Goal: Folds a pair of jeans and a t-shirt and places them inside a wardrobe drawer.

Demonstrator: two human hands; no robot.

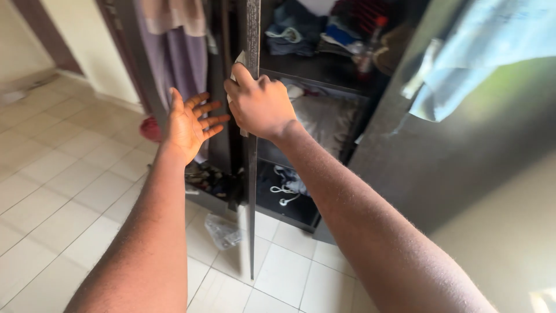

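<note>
Tiled floor [63,191]; right hand [260,104] grips wardrobe door [251,191], left hand [188,124] spread beside.

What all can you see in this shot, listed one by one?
Wardrobe: one, dark, centre, open.
Door: one, dark, edge-on, centre.
Second door: one, dark, right.
Cloth: one, pale blue, over second door.
Folded clothes: several, mixed colours, top shelf.
Hanging garment: one, purple, left compartment.
Cords: white, bottom shelf.
Plastic bag: one, clear, floor.
Floor tiles: cream, left.
Left hand: open, beside door edge, touching nothing.
Right hand: gripping door edge, with a pale rag.
</note>
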